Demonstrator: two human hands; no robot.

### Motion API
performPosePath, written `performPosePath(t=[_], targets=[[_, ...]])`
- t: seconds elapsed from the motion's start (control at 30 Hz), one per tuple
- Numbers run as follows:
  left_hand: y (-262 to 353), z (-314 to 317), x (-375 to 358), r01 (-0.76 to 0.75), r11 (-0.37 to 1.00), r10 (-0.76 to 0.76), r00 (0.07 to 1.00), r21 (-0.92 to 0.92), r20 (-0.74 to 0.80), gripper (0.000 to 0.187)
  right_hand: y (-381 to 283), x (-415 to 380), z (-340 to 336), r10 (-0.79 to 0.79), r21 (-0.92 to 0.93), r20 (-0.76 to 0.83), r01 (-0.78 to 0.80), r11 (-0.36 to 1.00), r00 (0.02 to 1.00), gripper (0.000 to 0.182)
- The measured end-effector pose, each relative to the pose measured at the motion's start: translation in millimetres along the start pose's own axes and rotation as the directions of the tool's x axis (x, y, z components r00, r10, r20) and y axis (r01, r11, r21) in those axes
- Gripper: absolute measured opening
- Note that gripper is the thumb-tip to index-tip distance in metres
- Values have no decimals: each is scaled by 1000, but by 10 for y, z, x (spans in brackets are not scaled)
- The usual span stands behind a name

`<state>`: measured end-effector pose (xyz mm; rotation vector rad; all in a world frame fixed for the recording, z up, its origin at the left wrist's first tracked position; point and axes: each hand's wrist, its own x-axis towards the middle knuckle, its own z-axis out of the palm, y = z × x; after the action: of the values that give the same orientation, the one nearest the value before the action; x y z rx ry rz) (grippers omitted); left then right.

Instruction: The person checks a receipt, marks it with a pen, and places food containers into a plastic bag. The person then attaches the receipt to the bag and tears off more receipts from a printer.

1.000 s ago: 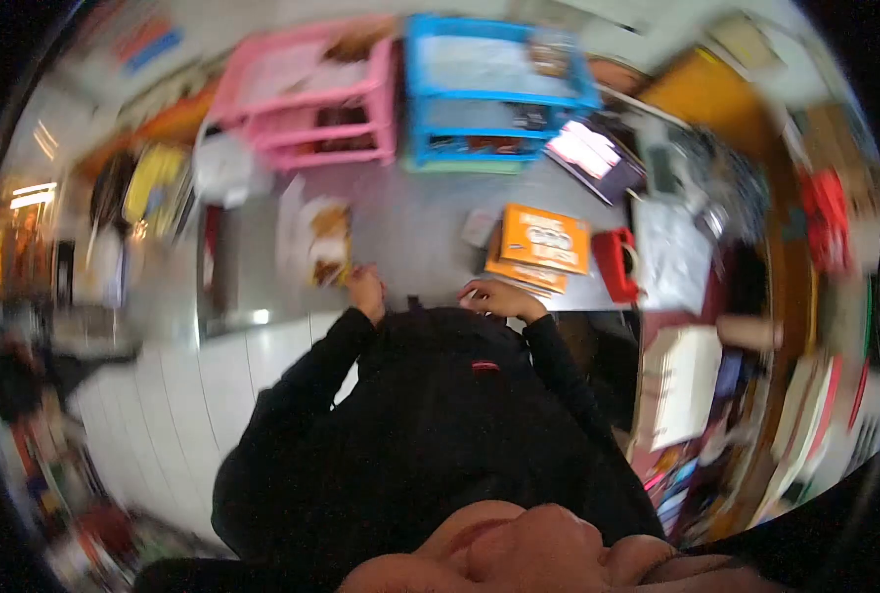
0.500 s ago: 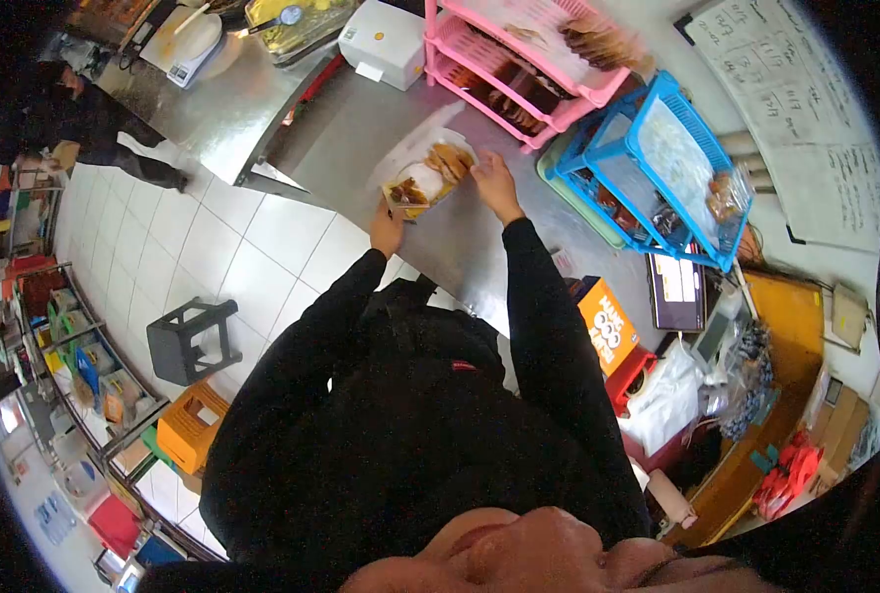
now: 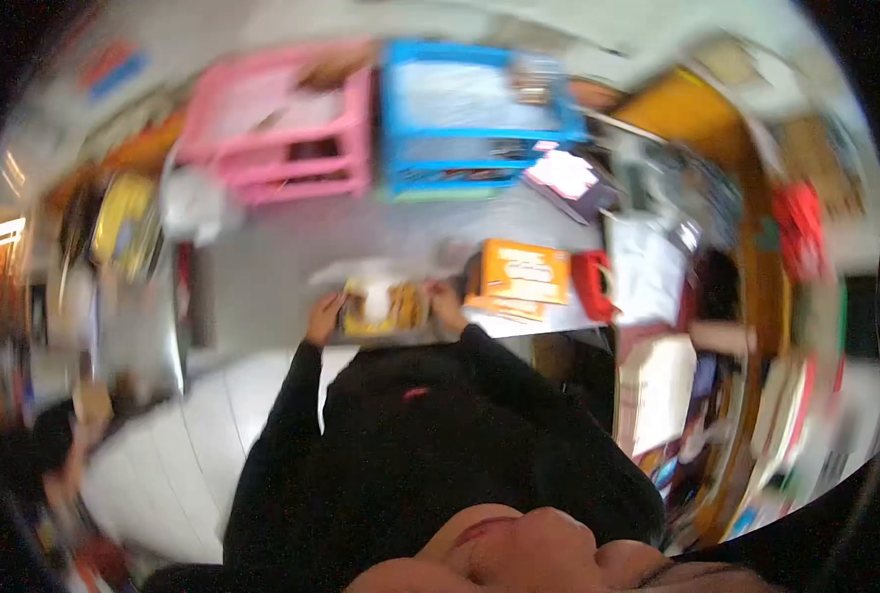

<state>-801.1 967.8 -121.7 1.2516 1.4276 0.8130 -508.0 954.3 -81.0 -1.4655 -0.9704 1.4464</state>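
Observation:
An open takeaway food box [image 3: 384, 326] with white rice in the middle and browned, sliced food at both sides lies at the front of the metal table. My left hand [image 3: 325, 316] grips its left end with fingers closed. On the opposite end, my right hand [image 3: 447, 304] is closed at the edge, its fingertips partly blurred. A pale sheet or lid [image 3: 346, 268] extends behind the food. Just right of my right hand are orange printed boxes [image 3: 525, 274].
Pink [image 3: 353, 127] and blue racks [image 3: 396, 128] stand behind on the metal table [image 3: 252, 287]. A dark-framed screen device [image 3: 571, 183], red object [image 3: 593, 285] and white bags [image 3: 646, 267] are to the right. Another person's arm [image 3: 69, 460] shows at the lower left.
My view has swung right and blurred. The food box has come closer to my body and lies straighter across me. My right hand has moved onto its right end.

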Motion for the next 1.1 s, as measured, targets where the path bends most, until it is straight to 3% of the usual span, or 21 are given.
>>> performPosePath(t=[0.03, 0.07, 0.1, 0.13, 0.17, 0.27, 0.33, 0.37, 0.43, 0.5, 0.53, 0.6, 0.63, 0.7, 0.73, 0.77, 0.8, 0.87, 0.93, 0.97, 1.1], targets=[[686, -11, -106, 9, 985, -16, 999, 171, 38, 33, -5, -101, 12, -83, 48, -71, 87, 995, 994, 16], [240, 48, 107, -107, 992, 99, 990, 70, 104, 34, 450, 27, -6, -164, -50, -130, 158, 986, 978, 23], [335, 9, 154, 32, 997, -44, 980, 68, 196, 36, 554, 53, 41, -4, -64, -217, -11, 998, 976, 23], [422, 12, 96, -94, 980, 71, 988, 173, 136, 36, 280, -91, 51, -198, -345, -269, 97, 933, 943, 24], [139, -98, 232, -93, 960, 42, 981, 265, 191, 41, 92, -136, 54, -92, -414, -261, -26, 910, 961, 26], [404, -130, 155, 54, 988, -24, 979, -148, 202, 54, -151, -222, -29, -262, -486, -273, 103, 868, 926, 28], [459, -139, 177, -62, 998, 56, 973, -18, -225, 51, -741, -358, -80, 155, -882, 271, 181, 435, 950, 28], [607, -182, 195, -63, 998, 60, 976, -9, -212, 51, -476, -230, 14, 32, -861, 108, 77, 503, 994, 25], [1180, -210, 168, -398, 750, 509, 857, 529, -76, 47, -1067, -596, 172, -367, -902, -48, 118, 415, 929, 25], [1354, -218, 273, -301, 872, 318, 948, 385, 21, 47, -1473, -598, 293, -748, -830, -209, 290, 476, 630, 25], [1368, -238, 300, -160, 960, 132, 982, 229, 134, 47, -1446, -527, 354, -738, -824, -227, 279, 494, 635, 25], [1251, -277, 339, -28, 994, -8, 946, 105, 324, 46, -1465, -359, 370, -612, -842, -235, 156, 516, 755, 30], [1178, -292, 401, 130, 992, -113, 858, 2, 501, 46, -1455, -316, 326, -325, -824, -123, 86, 560, 937, 27], [798, -163, 291, -204, 895, 55, 933, 397, 355, 44, -1303, -246, 226, 131, -831, 101, 11, 556, 986, 37], [356, -147, 401, -39, 738, -101, 981, 674, 167, 47, -1071, -208, 235, 264, -847, 188, 20, 532, 946, 50], [760, -61, 45, -109, 828, -102, 935, 550, 339, 56, -7, 119, 586, -32, -794, -322, -251, 553, 946, 56], [723, 62, -114, -143, 954, 37, 929, 263, 368, 54, -81, -129, 500, 19, -813, -172, -153, 562, 985, 58], [514, 166, -43, -93, 958, -2, 943, 270, 332, 52, 523, -64, 635, -127, -570, -536, -247, 784, 834, 60], [465, 239, -84, 167, 946, -65, 937, -277, 344, 51, 218, -314, 400, 16, -386, -371, -169, 907, 928, 63], [766, 228, -146, 182, 966, -106, 928, -186, 357, 43, -89, -500, 304, 116, -160, -160, -142, 977, 980, 66], [683, 91, 190, 319, 899, -180, 893, -299, 411, 33, -135, -553, 245, -98, -291, -299, 7, 957, 949, 62]])
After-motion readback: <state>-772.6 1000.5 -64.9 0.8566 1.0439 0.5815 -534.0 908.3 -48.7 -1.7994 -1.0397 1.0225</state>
